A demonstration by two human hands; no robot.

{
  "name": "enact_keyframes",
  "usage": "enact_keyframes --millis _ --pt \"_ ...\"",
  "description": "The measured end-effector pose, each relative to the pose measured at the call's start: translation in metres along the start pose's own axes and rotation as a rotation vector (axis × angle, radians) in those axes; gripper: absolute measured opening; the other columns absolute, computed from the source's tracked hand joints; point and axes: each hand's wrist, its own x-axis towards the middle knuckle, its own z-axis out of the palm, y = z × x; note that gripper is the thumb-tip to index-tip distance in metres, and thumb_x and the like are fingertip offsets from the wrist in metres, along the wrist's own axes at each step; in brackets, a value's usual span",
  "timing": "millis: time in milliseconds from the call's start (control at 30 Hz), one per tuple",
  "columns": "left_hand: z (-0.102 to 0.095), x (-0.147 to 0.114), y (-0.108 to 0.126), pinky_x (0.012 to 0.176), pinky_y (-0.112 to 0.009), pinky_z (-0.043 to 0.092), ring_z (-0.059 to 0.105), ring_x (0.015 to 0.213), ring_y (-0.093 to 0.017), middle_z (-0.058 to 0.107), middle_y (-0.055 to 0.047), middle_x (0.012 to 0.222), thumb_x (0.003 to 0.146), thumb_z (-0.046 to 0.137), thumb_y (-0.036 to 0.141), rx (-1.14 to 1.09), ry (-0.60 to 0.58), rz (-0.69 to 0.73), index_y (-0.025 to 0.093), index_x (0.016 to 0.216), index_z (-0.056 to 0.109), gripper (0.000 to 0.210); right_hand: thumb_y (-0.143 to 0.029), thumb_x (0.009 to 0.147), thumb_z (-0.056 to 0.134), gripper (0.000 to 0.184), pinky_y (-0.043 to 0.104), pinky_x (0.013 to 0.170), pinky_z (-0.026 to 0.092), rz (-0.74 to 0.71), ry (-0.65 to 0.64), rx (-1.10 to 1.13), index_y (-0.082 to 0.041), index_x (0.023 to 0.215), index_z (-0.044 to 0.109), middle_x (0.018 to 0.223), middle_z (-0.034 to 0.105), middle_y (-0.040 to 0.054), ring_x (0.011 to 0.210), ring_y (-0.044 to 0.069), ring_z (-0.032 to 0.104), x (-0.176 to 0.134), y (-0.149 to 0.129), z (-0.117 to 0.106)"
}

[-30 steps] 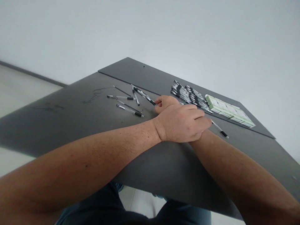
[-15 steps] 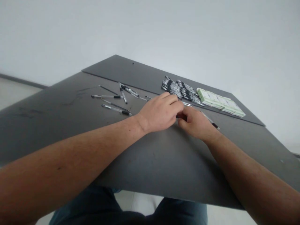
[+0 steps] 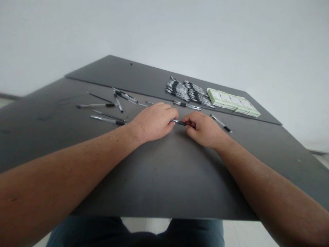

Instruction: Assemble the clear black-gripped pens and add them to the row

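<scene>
A slim pen (image 3: 179,122) with a clear barrel and dark grip spans the gap between my two hands, just above the table. My left hand (image 3: 158,120) is closed round its left end. The thumb and fingers of my right hand (image 3: 203,127) pinch the dark end; the tip is hidden in them. Behind my hands lie a few pens (image 3: 187,105) side by side. Another pen (image 3: 221,123) with a black grip rests beyond my right hand. Left of my left hand, several loose pens and thin refills (image 3: 102,113) are scattered.
Two piles of pens (image 3: 177,88) lie on the table's far strip. To their right stands a row of green-and-white boxes (image 3: 232,102). A small black bit (image 3: 131,64) sits near the back edge. The grey table (image 3: 154,185) has a seam across it.
My hands, close together before, have drawn apart, and the pen now shows between them. The whole view has shifted, so things on the table appear further left.
</scene>
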Motion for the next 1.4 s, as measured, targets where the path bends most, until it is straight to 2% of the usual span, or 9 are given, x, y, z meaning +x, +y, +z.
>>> enact_keyframes --millis 133,233,400,600,767,1233,1333,1400 --pt "-0.001 0.001 0.000 0.102 -0.043 0.056 0.075 0.113 -0.030 0.082 -0.010 0.112 0.105 0.065 0.026 0.020 -0.092 0.002 0.018 0.113 0.079 0.018 -0.023 0.097 0.062 0.028 0.034 0.088 0.052 -0.018 -0.046 -0.004 -0.021 0.117 0.081 0.109 0.083 0.0097 0.098 0.026 0.073 -0.001 -0.003 -0.001" --pt "-0.001 0.002 0.001 0.101 -0.042 0.056 0.075 0.114 -0.030 0.082 -0.010 0.115 0.105 0.068 0.029 0.039 -0.134 0.007 0.018 0.115 0.079 0.019 -0.029 0.103 0.060 0.027 0.033 0.086 0.051 -0.006 -0.098 -0.004 -0.021 0.118 0.082 0.106 0.084 0.0094 0.095 0.025 0.073 -0.001 -0.004 -0.002" --pt "-0.002 0.002 0.001 0.103 -0.043 0.056 0.076 0.115 -0.031 0.084 -0.010 0.116 0.108 0.064 0.028 0.046 -0.161 0.010 0.018 0.118 0.080 0.022 -0.031 0.107 0.056 0.030 0.032 0.083 0.049 -0.019 -0.153 0.008 -0.020 0.118 0.082 0.105 0.085 0.0092 0.091 0.024 0.073 0.000 -0.003 -0.003" --pt "-0.002 0.001 0.001 0.099 -0.040 0.057 0.078 0.110 -0.029 0.084 -0.009 0.112 0.107 0.063 0.030 0.049 -0.173 0.013 0.019 0.114 0.081 0.021 -0.032 0.109 0.053 0.033 0.033 0.087 0.051 -0.046 -0.186 -0.018 -0.020 0.120 0.083 0.110 0.086 0.0107 0.099 0.026 0.076 0.000 -0.003 -0.004" --pt "-0.005 0.001 0.004 0.098 -0.040 0.058 0.078 0.110 -0.029 0.085 -0.009 0.112 0.107 0.062 0.030 0.045 -0.196 -0.006 0.019 0.114 0.081 0.023 -0.032 0.111 0.053 0.035 0.033 0.090 0.051 -0.053 -0.193 -0.019 -0.020 0.123 0.084 0.116 0.087 0.0103 0.105 0.026 0.077 0.000 -0.003 -0.004" --pt "-0.011 0.003 0.007 0.102 -0.043 0.057 0.078 0.116 -0.031 0.084 -0.010 0.118 0.109 0.056 0.033 0.023 -0.244 -0.037 0.019 0.118 0.080 0.029 -0.032 0.111 0.052 0.037 0.035 0.095 0.053 -0.133 -0.166 -0.007 -0.018 0.123 0.083 0.115 0.086 0.0132 0.107 0.028 0.077 0.000 0.004 -0.002" --pt "-0.011 0.002 0.009 0.100 -0.043 0.058 0.079 0.115 -0.032 0.085 -0.010 0.116 0.108 0.058 0.035 0.023 -0.215 -0.109 0.020 0.119 0.081 0.029 -0.034 0.111 0.052 0.036 0.035 0.094 0.053 -0.127 -0.150 -0.011 -0.018 0.124 0.082 0.115 0.085 0.0132 0.106 0.027 0.077 0.000 0.011 -0.004" --pt "-0.009 0.001 0.007 0.098 -0.042 0.059 0.080 0.113 -0.032 0.085 -0.010 0.115 0.107 0.060 0.034 0.010 -0.162 -0.187 0.019 0.126 0.079 0.031 -0.033 0.109 0.055 0.035 0.034 0.091 0.052 -0.081 -0.110 -0.026 -0.018 0.127 0.081 0.113 0.085 0.0124 0.103 0.027 0.076 0.003 0.020 -0.006"
